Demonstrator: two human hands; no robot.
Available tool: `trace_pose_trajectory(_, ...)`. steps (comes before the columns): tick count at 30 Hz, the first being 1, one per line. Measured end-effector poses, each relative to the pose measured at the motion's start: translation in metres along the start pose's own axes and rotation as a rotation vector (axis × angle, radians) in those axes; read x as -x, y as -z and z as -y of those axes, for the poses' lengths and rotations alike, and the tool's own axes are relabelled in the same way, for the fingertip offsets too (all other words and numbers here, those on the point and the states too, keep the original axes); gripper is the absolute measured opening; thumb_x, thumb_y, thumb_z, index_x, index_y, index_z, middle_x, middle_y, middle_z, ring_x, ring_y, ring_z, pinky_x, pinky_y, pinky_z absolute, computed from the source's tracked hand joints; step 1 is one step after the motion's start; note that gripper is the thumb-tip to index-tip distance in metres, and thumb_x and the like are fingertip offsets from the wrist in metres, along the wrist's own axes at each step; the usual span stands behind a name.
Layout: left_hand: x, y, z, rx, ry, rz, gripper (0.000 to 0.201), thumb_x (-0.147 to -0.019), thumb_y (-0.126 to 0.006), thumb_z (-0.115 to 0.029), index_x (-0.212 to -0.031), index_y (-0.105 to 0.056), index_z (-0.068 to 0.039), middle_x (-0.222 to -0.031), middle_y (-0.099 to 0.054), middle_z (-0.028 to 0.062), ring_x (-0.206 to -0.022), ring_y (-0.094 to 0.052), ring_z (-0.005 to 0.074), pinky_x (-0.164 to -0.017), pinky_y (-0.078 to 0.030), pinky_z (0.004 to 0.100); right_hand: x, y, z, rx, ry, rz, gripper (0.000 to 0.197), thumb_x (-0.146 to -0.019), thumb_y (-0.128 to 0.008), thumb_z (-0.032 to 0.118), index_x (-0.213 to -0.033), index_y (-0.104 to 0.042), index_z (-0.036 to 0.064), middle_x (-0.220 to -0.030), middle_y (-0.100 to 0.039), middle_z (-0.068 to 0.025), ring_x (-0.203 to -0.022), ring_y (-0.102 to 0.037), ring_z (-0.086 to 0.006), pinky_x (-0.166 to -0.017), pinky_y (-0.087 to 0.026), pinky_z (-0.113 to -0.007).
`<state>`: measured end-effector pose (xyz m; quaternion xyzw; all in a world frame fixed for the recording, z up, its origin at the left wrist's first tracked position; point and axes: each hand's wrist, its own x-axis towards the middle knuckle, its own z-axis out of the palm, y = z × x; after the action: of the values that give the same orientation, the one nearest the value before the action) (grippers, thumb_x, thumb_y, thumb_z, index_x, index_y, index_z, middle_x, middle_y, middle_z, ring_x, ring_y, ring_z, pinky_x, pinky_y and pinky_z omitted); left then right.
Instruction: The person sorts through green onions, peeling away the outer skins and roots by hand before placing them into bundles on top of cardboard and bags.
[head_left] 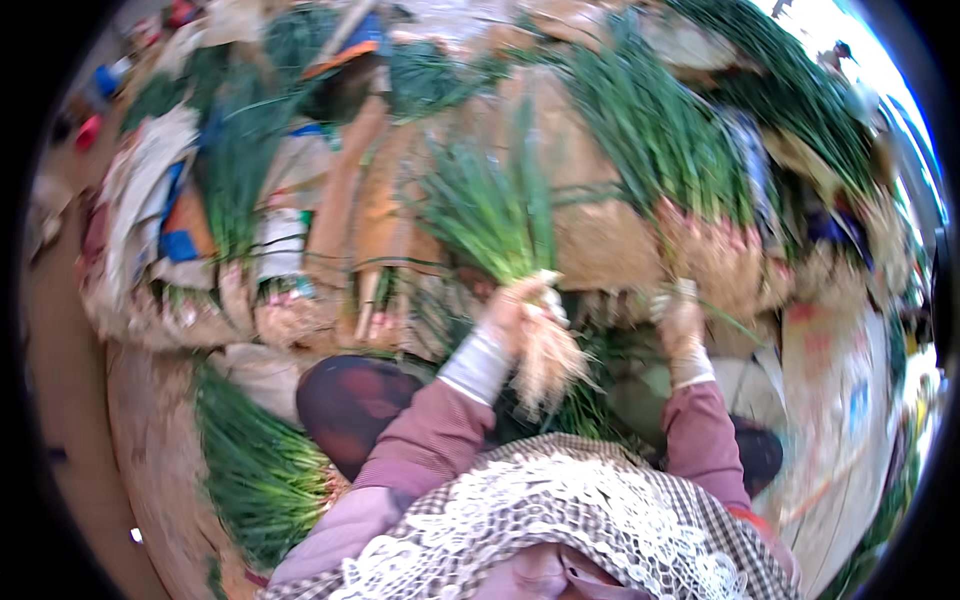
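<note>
My left hand is closed round a bunch of spring onions just above its pale roots. The green leaves fan upward, and the stringy roots hang below my fist. To the right, my right hand is closed, its fingers pinched together. A thin green leaf sticks out beside them, seemingly from a single spring onion; blur hides the exact grip. Just beyond this hand lies a large pile of spring onions, roots toward me.
Wrapped bundles and brown paper sheets lie in a row in front. Another heap of spring onions rests by my left knee. More dark green bunches lie at the far right. A pale printed sheet is at the right.
</note>
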<state>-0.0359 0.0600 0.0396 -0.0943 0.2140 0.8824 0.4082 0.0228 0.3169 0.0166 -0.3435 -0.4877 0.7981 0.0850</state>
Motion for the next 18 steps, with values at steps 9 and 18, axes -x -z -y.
trace_pose_trajectory(9, 0.011, 0.01, -0.014, -0.142, -0.003, 0.047, 0.023, -0.079, -0.047, -0.016, -0.089, -0.053, 0.004, -0.054, -0.048, 0.0031, -0.049, -0.048, 0.0164, -0.053, -0.043, 0.0323, 0.03, -0.061, -0.044, 1.35, 0.292, 0.332, 0.037, -0.071, -0.054, 0.041, -0.085, -0.057, 0.0066, -0.079, -0.059, -0.0135, -0.078, -0.055, -0.0285, -0.07, -0.042, -0.036)
trace_pose_trajectory(18, 0.064, -0.022, -0.037, -0.277, -0.339, 0.318, 0.016, -0.08, -0.042, -0.012, -0.086, -0.049, 0.0, -0.049, -0.043, 0.0024, -0.052, -0.049, 0.0171, -0.064, -0.046, 0.0353, 0.012, -0.114, -0.017, 1.221, 0.559, 0.287, 0.033, -0.073, -0.049, 0.039, -0.086, -0.058, 0.0094, -0.081, -0.057, -0.0167, -0.08, -0.053, -0.0322, -0.071, -0.041, -0.04)
